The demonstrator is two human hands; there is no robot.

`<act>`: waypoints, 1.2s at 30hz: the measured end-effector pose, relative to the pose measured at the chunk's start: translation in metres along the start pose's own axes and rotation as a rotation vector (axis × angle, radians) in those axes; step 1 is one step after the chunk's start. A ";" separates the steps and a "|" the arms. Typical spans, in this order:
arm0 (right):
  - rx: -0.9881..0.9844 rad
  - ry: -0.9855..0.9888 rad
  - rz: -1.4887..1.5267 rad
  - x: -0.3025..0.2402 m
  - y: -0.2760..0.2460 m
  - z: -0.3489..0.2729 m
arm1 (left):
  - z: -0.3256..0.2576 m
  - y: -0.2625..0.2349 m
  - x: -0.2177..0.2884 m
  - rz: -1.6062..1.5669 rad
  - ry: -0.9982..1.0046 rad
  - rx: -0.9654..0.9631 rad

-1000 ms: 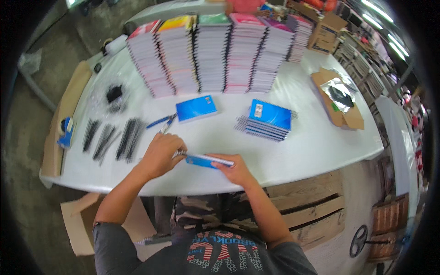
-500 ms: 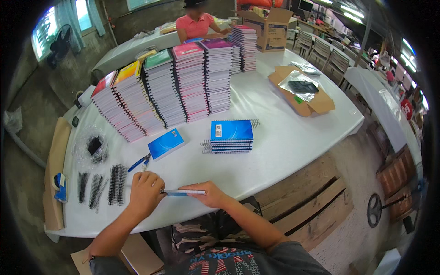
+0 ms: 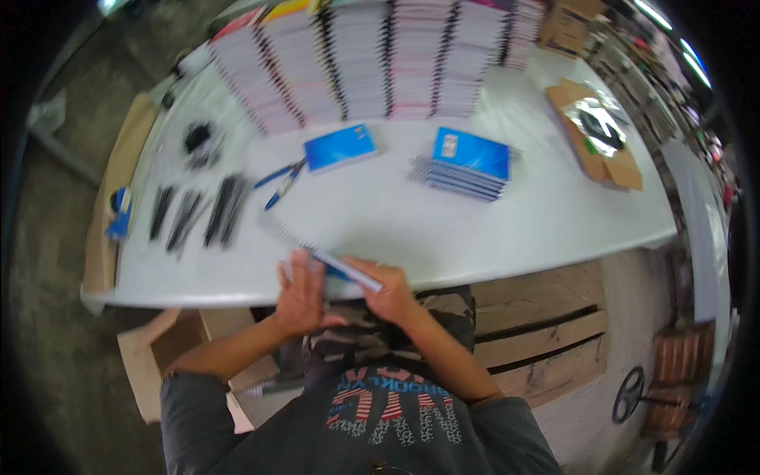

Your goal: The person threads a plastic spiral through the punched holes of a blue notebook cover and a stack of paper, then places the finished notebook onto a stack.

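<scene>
held notebook [image 3: 342, 268] blurred, partly hidden

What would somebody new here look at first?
Probably the tall notebook stacks lined across the far side of the white table. Then a shorter blue notebook pile, right of the middle. At the near edge, the right hand holds a blue-covered notebook.

- I'm in a workshop stocked with paper goods.
- Tall stacks [image 3: 356, 63] of coil-bound books, far more than a home would keep, line my big white table [image 3: 546, 218].
- Loose black coils [image 3: 226, 210] lie in bunches at my left, near pliers [image 3: 286, 184] and a tape dispenser [image 3: 119, 218].
- One carton [image 3: 568, 30] stands beyond the stacks, another box [image 3: 141, 372] below the table edge.
- Rough wood slats [image 3: 546, 347] lie beside my legs.
- Tube lights [image 3: 696, 62] shine at upper right.
</scene>
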State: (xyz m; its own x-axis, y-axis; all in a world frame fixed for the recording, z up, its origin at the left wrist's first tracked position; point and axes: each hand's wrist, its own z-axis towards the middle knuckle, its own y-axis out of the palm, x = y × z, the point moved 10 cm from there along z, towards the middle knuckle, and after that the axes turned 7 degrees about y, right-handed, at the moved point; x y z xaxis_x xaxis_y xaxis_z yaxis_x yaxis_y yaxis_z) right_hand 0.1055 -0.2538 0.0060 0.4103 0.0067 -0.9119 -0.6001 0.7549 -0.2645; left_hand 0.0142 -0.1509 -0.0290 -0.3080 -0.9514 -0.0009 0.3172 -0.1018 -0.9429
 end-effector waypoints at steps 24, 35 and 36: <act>-0.048 -0.278 -0.057 -0.038 0.013 -0.004 | 0.030 -0.095 -0.009 0.135 0.139 0.786; -0.058 -0.214 -0.055 -0.027 0.014 -0.006 | 0.039 -0.054 0.040 0.107 0.304 0.404; -0.047 -0.158 -0.006 -0.024 0.010 -0.004 | 0.039 -0.041 0.030 0.016 0.184 0.338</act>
State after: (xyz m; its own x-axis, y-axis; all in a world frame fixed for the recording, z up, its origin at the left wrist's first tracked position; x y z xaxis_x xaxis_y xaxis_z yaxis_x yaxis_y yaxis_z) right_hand 0.0869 -0.2487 0.0245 0.5147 0.1085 -0.8505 -0.6273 0.7238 -0.2873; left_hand 0.0267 -0.1868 0.0226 -0.4464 -0.8888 -0.1036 0.5917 -0.2063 -0.7793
